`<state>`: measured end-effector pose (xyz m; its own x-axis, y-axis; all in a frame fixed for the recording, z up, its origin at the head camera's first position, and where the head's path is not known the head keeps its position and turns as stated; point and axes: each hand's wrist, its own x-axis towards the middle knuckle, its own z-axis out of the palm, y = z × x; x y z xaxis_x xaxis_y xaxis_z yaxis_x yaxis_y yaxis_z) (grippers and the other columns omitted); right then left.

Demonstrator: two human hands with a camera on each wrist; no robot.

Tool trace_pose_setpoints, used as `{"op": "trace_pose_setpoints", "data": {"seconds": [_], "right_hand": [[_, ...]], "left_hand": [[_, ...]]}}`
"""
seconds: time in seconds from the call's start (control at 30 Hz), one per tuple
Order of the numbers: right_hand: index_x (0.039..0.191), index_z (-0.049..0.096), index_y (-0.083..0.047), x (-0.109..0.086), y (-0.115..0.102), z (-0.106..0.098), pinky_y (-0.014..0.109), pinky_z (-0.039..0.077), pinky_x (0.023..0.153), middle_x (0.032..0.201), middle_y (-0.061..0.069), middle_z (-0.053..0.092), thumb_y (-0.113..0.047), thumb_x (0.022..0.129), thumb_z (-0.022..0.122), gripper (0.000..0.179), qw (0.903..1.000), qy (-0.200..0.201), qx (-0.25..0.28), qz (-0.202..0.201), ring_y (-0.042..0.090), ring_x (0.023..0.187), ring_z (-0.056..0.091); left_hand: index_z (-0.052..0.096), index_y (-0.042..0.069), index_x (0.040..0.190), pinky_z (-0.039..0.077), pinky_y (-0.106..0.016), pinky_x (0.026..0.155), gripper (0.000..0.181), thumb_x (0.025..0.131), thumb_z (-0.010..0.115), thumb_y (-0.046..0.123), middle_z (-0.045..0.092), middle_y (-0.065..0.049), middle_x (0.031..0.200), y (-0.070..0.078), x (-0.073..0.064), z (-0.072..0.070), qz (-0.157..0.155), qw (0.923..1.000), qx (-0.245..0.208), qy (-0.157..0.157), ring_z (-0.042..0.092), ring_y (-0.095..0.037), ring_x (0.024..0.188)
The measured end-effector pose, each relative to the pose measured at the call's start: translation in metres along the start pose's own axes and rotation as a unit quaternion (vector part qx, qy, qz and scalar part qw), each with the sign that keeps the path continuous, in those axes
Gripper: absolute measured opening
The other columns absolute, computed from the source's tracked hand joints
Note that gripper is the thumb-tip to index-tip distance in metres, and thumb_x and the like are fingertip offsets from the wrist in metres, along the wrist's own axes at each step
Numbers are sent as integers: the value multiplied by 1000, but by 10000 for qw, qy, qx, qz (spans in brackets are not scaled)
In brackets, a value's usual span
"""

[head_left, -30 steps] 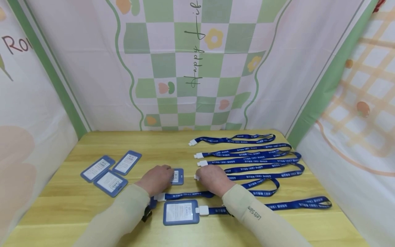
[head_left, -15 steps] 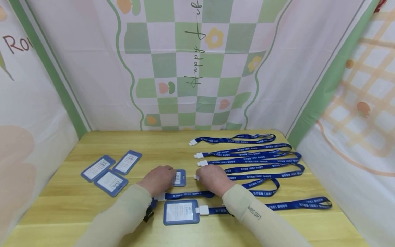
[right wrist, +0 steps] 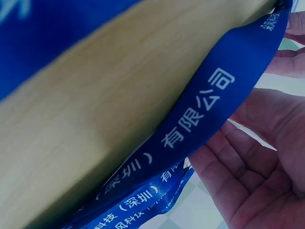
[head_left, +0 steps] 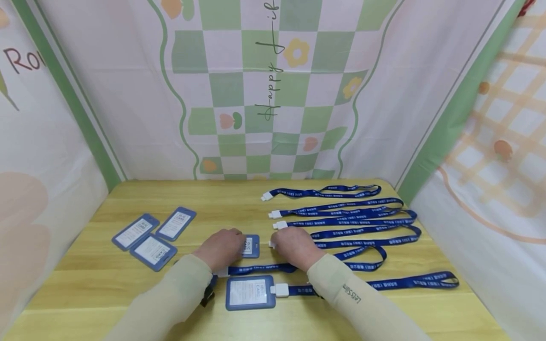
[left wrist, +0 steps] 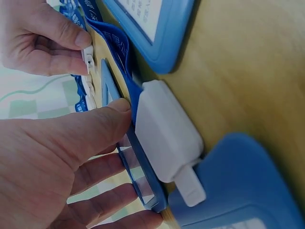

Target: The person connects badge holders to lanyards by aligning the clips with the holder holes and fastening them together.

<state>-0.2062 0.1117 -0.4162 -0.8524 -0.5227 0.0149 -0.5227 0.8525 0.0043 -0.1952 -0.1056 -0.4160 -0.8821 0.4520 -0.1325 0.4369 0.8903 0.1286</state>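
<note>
My left hand [head_left: 223, 246] holds a blue ID card holder [head_left: 251, 246] low over the table, thumb on one long edge and fingers along the other. In the left wrist view, the holder's edge [left wrist: 143, 164] shows between thumb and fingertips. Just right of it, my right hand [head_left: 298, 246] pinches the white clip [left wrist: 89, 59] of a blue lanyard between thumb and forefinger. The slot end of the holder points toward that clip, a short gap apart. Blue printed strap [right wrist: 205, 105] passes in front of the right hand in the right wrist view.
Several blue lanyards [head_left: 341, 233] lie in rows on the right. Three loose card holders [head_left: 152, 252] sit at left. Nearest me is a card holder [head_left: 250, 292] attached to its lanyard; another clipped holder [left wrist: 238, 181] lies under the left wrist. A patterned cloth [head_left: 260, 94] hangs behind.
My left hand has slid the card holder slightly right, toward the lanyard clip. The right hand keeps its place.
</note>
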Motion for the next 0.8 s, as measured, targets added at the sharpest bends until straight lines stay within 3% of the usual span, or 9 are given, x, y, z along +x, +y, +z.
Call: {"op": "trace_pose_setpoints", "data": {"seconds": [0.8], "right_hand": [[101,82,-18,0,-2,-3,28,63,78,87,-5,77,-19,101,70,12,9998,-155,25,137,6,72,66]], "left_hand": [[72,11,124,61,-40,98,32,95,77,23,72,-7,119,6,0,-1,-18,10000,43,-63,70,-23,107]]}}
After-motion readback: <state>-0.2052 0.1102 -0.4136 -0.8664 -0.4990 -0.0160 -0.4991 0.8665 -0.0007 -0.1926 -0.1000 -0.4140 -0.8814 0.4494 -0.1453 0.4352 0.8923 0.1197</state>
